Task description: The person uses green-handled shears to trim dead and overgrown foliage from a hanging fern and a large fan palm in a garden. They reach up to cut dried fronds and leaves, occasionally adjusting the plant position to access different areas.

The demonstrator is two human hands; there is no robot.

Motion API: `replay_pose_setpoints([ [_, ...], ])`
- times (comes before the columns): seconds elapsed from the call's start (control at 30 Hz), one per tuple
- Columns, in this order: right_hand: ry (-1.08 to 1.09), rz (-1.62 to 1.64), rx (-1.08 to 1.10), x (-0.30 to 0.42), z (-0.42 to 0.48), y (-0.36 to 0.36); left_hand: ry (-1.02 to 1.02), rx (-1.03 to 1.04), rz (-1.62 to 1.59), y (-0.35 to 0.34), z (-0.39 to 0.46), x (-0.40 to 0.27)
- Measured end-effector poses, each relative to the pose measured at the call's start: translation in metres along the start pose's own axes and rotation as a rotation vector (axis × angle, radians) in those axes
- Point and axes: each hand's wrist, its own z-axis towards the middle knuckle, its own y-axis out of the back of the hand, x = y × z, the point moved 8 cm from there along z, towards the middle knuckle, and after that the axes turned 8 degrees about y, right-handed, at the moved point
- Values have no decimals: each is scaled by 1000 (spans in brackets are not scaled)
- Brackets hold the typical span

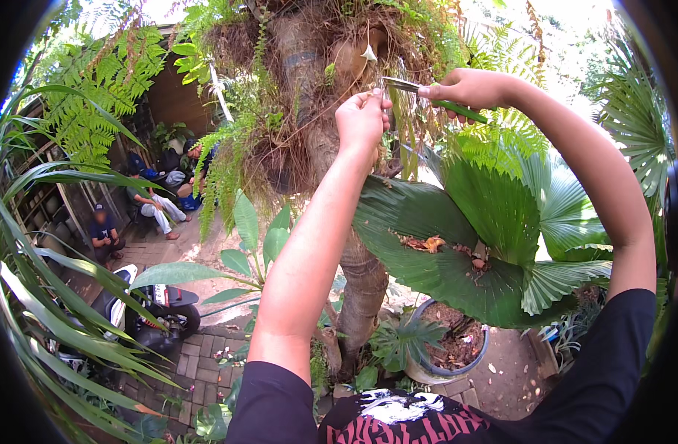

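Observation:
Both my arms are raised toward a tree trunk (358,283) hung with ferns and brown roots. My left hand (363,119) pinches a thin stem or root between thumb and fingertips, just in front of the trunk. Green-handled scissors (464,111) are in my right hand (465,91), their metal blades pointing left toward my left fingertips. Whether the blades touch the stem cannot be told. A small white flower (368,54) hangs above my left hand, before a brown rounded thing on the trunk.
Below my hands spreads a large pleated palm leaf (422,244) holding dry debris. A round pot (480,355) of soil stands beneath. Long leaves (67,266) arch in at left. A motorcycle (167,316) is parked on the paving, and several people sit farther back.

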Motion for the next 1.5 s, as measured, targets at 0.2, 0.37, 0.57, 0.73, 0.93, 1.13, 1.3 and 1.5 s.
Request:
replay_pose_setpoints([
  [0.2,8,-85,-3,5,0,3,-4,-12,64,5,4,3],
  [0.37,-23,-116,9,-12,-3,3,-29,-56,119,12,7,3],
  [0.57,5,-51,21,-13,0,-1,-122,-60,195,8,-3,-3],
  [0.73,58,14,-89,-6,9,3,-112,-69,209,5,-4,-2],
  [0.93,32,16,-63,-4,16,1,-106,-45,167,5,-2,1],
  [1.13,27,29,-173,-17,22,25,-111,-58,173,6,-5,-1],
  [1.3,42,-20,-199,-24,34,38,-110,-46,167,3,-6,0],
  [1.5,49,-128,-202,-16,38,37,-127,-60,207,3,-10,-4],
])
